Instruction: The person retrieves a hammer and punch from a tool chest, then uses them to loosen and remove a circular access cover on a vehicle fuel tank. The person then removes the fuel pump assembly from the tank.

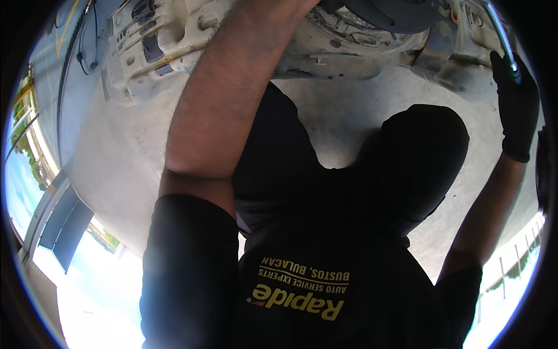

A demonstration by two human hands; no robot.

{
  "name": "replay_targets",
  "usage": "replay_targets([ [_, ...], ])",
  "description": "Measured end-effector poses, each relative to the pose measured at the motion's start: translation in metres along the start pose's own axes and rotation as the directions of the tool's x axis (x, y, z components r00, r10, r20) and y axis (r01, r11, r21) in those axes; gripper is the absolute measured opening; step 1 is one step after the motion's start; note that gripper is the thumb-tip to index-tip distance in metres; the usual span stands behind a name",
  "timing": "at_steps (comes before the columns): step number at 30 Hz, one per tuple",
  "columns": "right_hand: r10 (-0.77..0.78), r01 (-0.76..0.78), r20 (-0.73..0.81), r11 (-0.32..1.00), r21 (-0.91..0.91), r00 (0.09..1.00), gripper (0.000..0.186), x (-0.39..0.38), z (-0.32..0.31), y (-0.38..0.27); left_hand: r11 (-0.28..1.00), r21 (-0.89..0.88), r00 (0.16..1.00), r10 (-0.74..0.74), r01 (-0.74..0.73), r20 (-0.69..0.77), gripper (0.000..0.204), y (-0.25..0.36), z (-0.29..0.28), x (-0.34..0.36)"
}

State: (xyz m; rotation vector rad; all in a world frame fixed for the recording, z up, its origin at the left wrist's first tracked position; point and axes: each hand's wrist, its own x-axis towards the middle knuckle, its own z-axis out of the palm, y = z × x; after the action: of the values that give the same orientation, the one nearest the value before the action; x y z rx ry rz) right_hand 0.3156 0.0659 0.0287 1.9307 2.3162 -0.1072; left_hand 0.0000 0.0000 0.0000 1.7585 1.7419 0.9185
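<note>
My right hand (pixel 517 110), in a black glove, is at the far right with its fingers closed around the lower end of a long, shiny metal bar (pixel 498 24). That bar slants up past the top edge, and its far end is out of sight. My bare left forearm (pixel 224 104) reaches up across the picture beside the worn, beige vehicle body (pixel 325 65). The left hand lies beyond the top edge, so what it touches is hidden. Near the top, a dark curved part (pixel 401 14) sits against the vehicle body.
Dark cables (pixel 81 58) hang at the upper left beside the vehicle body. My bent knees (pixel 427 136) are below it, over a pale grey floor (pixel 119 168). A grey panel (pixel 65 227) stands at the left, and a fence (pixel 514 264) at the lower right.
</note>
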Motion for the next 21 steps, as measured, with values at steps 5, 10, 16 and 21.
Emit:
replay_targets([
  [5, -0.443, 0.498, -0.250, 0.832, 0.243, 0.861, 0.028, 0.029, 0.021, 0.049, 1.000, -0.008, 0.999, -0.012, 0.012, -0.039, 0.054, -0.006, 0.003, -0.011],
  [10, -0.542, 0.634, -0.370, 0.747, 0.200, 0.755, 0.029, 0.048, 0.022, 0.053, 0.998, 0.001, 0.986, 0.057, -0.057, -0.154, 0.053, -0.008, 0.010, -0.012],
  [16, -0.554, 0.682, -0.468, 0.714, 0.158, 0.689, 0.024, 0.049, 0.013, 0.022, 0.992, 0.055, 0.959, 0.122, -0.112, -0.255, 0.052, -0.012, 0.025, -0.013],
  [21, -0.508, 0.565, -0.295, 0.812, 0.149, 0.809, 0.033, 0.030, 0.003, 0.012, 0.994, 0.025, 0.974, 0.110, -0.108, -0.196, 0.049, -0.011, 0.015, -0.010],
])
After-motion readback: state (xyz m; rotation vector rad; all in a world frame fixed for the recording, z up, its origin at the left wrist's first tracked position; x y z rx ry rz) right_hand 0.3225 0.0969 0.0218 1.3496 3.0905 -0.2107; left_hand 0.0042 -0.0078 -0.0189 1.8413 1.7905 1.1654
